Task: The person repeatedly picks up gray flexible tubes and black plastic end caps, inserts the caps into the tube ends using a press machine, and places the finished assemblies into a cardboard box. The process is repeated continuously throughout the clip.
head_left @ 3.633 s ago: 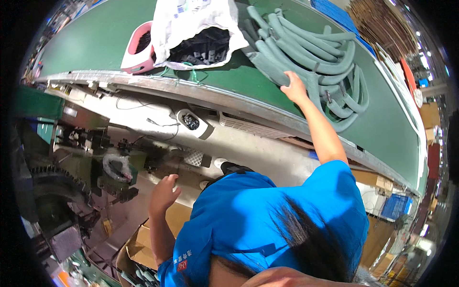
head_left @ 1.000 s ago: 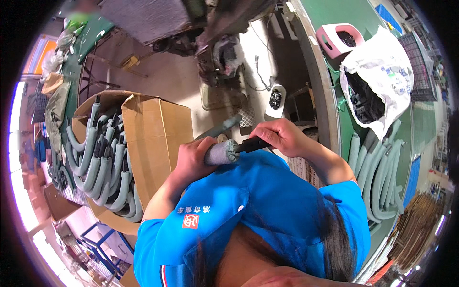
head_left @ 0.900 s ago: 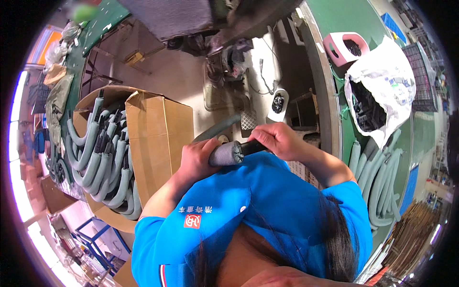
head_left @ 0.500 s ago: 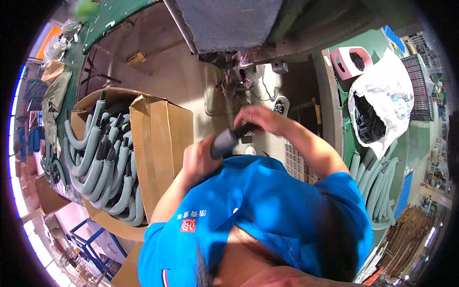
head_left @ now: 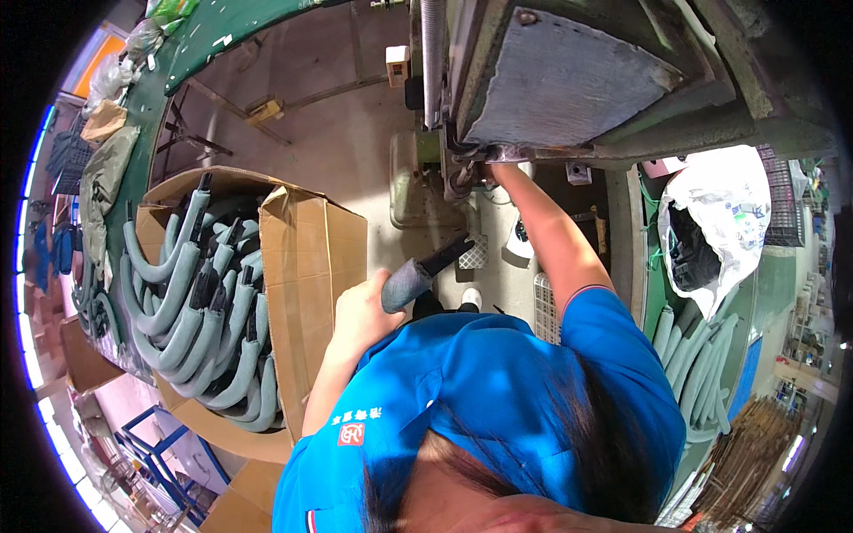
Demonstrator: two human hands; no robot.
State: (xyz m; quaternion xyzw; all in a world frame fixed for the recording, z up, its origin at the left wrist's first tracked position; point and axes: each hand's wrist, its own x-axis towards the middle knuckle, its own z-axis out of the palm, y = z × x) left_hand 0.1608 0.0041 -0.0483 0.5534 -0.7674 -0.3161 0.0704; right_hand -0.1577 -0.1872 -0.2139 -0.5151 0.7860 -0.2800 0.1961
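My left hand (head_left: 358, 313) is closed around a grey foam-covered tube (head_left: 406, 286), held in front of my body. A black fitting (head_left: 447, 256) sticks out of the tube's upper end, pointing up and right. My right arm stretches forward to the machine (head_left: 569, 84), just under its grey metal plate. Only the wrist side of my right hand (head_left: 505, 171) shows there; the fingers are hidden behind the machine's lower edge.
To the left, an opened cardboard box (head_left: 322, 266) holds several bent grey foam tubes (head_left: 182, 266) with black ends. A white sack (head_left: 742, 191) of black parts sits on the right bench, with more foam tubes (head_left: 702, 373) nearer me. A white shoe (head_left: 472, 298) shows below.
My right hand has left the black fitting and reached forward to the machine. The tube stays in my left hand, its black end now uncovered. My view has shifted, showing more of the machine.
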